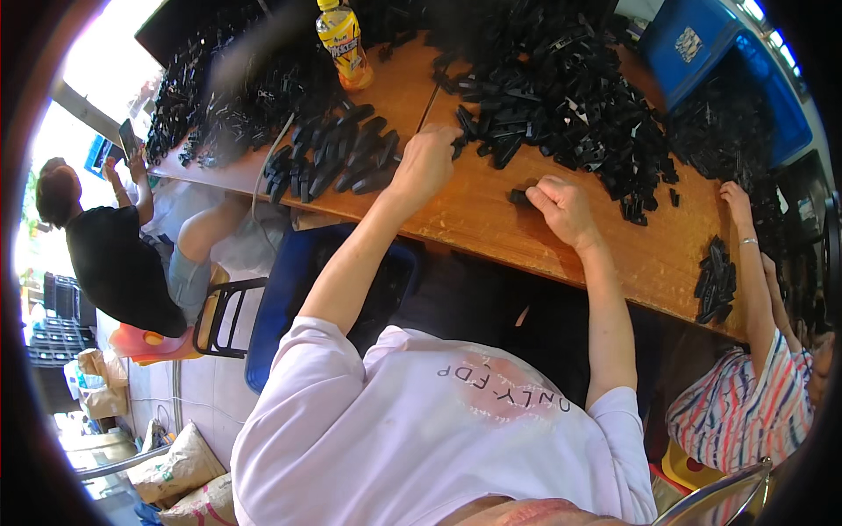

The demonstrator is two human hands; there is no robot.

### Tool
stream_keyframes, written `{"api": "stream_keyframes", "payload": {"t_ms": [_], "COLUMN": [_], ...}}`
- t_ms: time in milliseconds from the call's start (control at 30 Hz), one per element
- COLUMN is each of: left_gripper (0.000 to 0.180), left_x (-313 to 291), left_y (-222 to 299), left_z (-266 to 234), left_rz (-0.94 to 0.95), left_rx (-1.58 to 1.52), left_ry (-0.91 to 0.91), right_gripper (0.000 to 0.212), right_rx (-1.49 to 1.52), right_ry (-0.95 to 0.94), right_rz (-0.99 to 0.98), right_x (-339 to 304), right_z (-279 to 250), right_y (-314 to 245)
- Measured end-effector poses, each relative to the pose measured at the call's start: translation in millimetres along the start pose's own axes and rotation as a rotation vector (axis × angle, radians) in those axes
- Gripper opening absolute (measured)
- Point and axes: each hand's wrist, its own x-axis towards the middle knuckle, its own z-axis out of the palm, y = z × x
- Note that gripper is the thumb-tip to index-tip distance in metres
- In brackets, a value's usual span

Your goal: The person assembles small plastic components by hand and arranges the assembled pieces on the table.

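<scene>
A seated person in a white T-shirt [421, 438] works at an orange-brown wooden table [474, 210]. The left hand [427, 162] is curled at the near left edge of a large heap of loose black plastic parts [561, 101]; whether its fingers hold one cannot be told. The right hand [564, 212], nearer and to the right, is closed, thumb against fingers, and appears to pinch a small black plastic piece [518, 198] just above bare wood. Elongated black plastic pieces [351, 156] lie grouped at left, near a yellow-labelled plastic bottle [345, 46]. Good handling probably means a light, steady fingertip pinch, working over the bare wood so pieces stay apart from the heap.
</scene>
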Motion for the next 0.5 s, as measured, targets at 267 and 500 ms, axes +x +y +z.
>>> {"api": "stream_keyframes", "payload": {"t_ms": [267, 500], "left_gripper": [0.03, 0.029], "left_x": [-34, -32], "left_y": [9, 9], "left_z": [-32, -27], "left_rz": [-0.138, -0.069], "left_rx": [0.34, 0.175], "left_ry": [0.113, 0.222], "right_gripper": [0.036, 0.021], "right_rx": [-0.354, -0.382], "right_ry": [-0.11, 0.234], "right_rz": [0.166, 0.06], "right_x": [-9, -21], "right_z": [-18, 6], "right_y": [-20, -32]}}
